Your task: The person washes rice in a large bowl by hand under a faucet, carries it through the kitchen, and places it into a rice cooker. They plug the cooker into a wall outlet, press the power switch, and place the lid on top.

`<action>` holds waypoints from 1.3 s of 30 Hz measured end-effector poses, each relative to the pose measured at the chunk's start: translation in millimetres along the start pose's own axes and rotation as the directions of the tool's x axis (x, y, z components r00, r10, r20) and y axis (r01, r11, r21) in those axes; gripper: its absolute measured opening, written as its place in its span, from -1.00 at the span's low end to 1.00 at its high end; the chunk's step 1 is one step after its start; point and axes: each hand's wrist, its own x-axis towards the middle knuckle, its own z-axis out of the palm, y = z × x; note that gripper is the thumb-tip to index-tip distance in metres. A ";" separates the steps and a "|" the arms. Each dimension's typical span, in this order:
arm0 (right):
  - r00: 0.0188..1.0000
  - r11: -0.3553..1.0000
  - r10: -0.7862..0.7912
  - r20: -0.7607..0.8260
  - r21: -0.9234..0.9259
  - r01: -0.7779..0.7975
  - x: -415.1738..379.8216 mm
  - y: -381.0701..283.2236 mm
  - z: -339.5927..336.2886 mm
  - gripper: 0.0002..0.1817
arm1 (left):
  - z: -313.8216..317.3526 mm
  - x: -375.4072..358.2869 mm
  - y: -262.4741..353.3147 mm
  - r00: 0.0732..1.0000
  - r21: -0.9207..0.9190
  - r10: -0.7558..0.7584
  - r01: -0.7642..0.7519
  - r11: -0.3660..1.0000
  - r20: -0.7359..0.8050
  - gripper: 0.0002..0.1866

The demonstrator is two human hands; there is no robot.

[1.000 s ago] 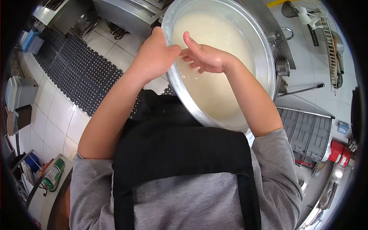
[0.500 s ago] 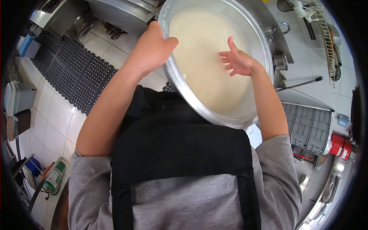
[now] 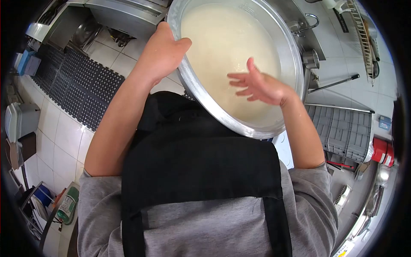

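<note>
A large round metal pot [image 3: 239, 127] is tilted in front of me, with cloudy, whitish liquid [image 3: 214, 47] inside. My left hand [image 3: 165, 51] is closed on the pot's left rim, thumb over the edge and the other fingers hidden behind it. Over the liquid, near the lower right part of the pot, my right hand [image 3: 259, 85] is spread with nothing in it. Its fingers point left and look wet, apart from the surface. What lies under the liquid cannot be made out.
A sink tap [image 3: 309, 23] and a small metal cup [image 3: 311, 58] are right of the pot. Farther right stand a grey crate [image 3: 340, 130] and a red container [image 3: 382, 150]. A black perforated mat [image 3: 81, 85] covers floor tiles at left. A green bottle [image 3: 67, 204] stands lower left.
My right hand has moved down and toward me above the liquid, fingers still spread. My left hand keeps its hold on the rim, and the whole view has shifted slightly.
</note>
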 end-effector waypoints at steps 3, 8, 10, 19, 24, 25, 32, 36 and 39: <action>0.999 0.996 0.052 -0.014 -0.072 -0.053 -4.0 11.7 19.8 0.20 | 0.2 1.5 0.1 1.000 -0.023 0.007 -0.006 1.000 0.016 -0.54; 0.991 0.991 0.112 -0.079 -0.065 -0.117 0.0 21.1 28.8 0.17 | 1.4 -0.8 0.5 0.997 -0.088 0.083 -0.083 0.993 0.001 -0.53; 0.990 0.991 0.107 -0.088 -0.068 -0.113 -1.7 19.0 33.1 0.16 | 1.7 -0.8 1.5 0.995 -0.098 0.098 -0.097 0.990 0.008 -0.54; 0.991 0.997 0.073 -0.112 0.029 -0.070 -19.8 34.6 15.3 0.17 | 0.1 0.0 -1.3 0.998 -0.064 0.070 -0.070 0.996 0.004 -0.54; 0.952 0.977 0.139 -0.273 0.194 -0.087 -36.4 69.7 -37.8 0.21 | 1.0 -2.7 1.8 0.998 -0.103 0.065 -0.065 0.993 -0.001 -0.53; 0.908 0.948 0.215 -0.360 0.299 -0.106 -33.2 73.1 -43.2 0.13 | 2.0 -4.8 2.4 0.998 -0.104 0.065 -0.064 0.992 0.000 -0.53; 0.985 0.814 -0.161 0.068 -0.555 0.171 -2.2 46.4 16.4 -0.62 | 1.0 0.3 0.3 0.996 -0.035 0.081 -0.082 0.996 -0.023 -0.54; 0.987 0.850 0.057 0.149 -0.526 0.030 42.0 31.6 0.9 -0.56 | -0.1 -0.8 3.4 0.999 0.013 0.027 -0.027 1.000 -0.021 -0.58; 0.994 0.933 0.087 -0.059 -0.346 -0.102 54.3 5.7 -37.9 -0.53 | 1.3 -0.2 -6.0 0.995 -0.042 0.092 -0.094 0.995 -0.038 -0.61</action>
